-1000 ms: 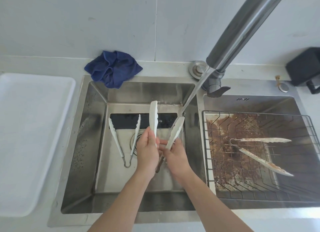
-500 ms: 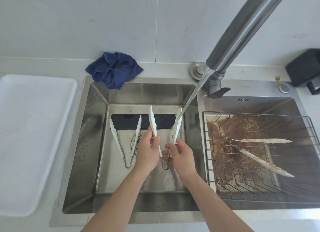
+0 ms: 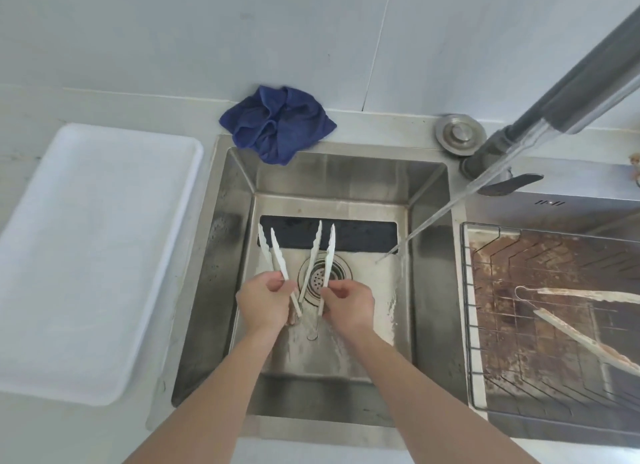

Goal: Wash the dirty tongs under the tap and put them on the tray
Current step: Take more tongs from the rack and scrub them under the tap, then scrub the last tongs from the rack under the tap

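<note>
I hold a pair of white tongs (image 3: pixel 278 256) low in the left sink basin (image 3: pixel 221 256). My left hand (image 3: pixel 263 304) pinches its left arm and my right hand (image 3: pixel 349 304) pinches its right arm. A second white pair (image 3: pixel 264 244) lies on the basin floor right beside and under it, by the drain (image 3: pixel 322 276). The tap (image 3: pixel 554 100) runs, and its stream (image 3: pixel 433 221) lands right of the tongs without touching them. A dirty pair (image 3: pixel 588 339) lies in the wire rack (image 3: pixel 465 311) in the right basin. The white tray (image 3: pixel 86 256) sits on the counter at the left.
A crumpled blue cloth (image 3: pixel 277 124) hangs over the sink's back rim. A round metal plug (image 3: pixel 460 134) sits by the tap base. The right basin floor under the rack is stained brown.
My hands have brought the tongs down and left, out of the water stream, until they lie over the second pair. The two arms are now held closer together.
</note>
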